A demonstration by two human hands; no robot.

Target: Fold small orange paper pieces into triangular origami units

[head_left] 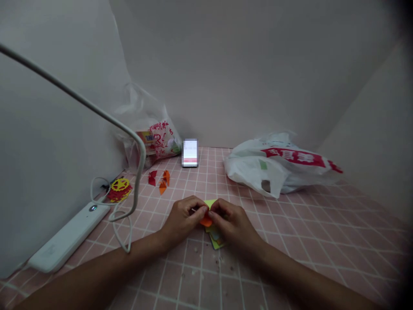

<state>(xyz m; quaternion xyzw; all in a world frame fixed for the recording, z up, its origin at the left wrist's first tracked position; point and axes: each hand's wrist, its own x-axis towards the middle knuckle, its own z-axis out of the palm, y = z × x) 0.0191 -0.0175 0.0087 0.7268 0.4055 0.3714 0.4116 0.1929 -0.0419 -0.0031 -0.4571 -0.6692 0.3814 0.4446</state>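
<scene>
Between my two hands is a small piece of orange paper (206,221), partly covered by the fingers. My left hand (185,217) pinches it from the left with thumb and forefinger. From the other side my right hand (232,219) closes its thumb and forefinger on it, fingertips nearly meeting. Under the hands lies a yellow-green booklet or card (217,243), mostly hidden. Farther off on the left, two folded orange paper pieces (163,187) and a folded red one (152,178) rest on the pink checked surface (200,275).
A white cable (80,98) crosses the left side, looping near a white elongated device (69,234). Yellow and red cut-outs (120,189) lie beside it. At the back stand a filled clear plastic bag (155,137), a lit phone (190,153) and a white plastic bag (258,165).
</scene>
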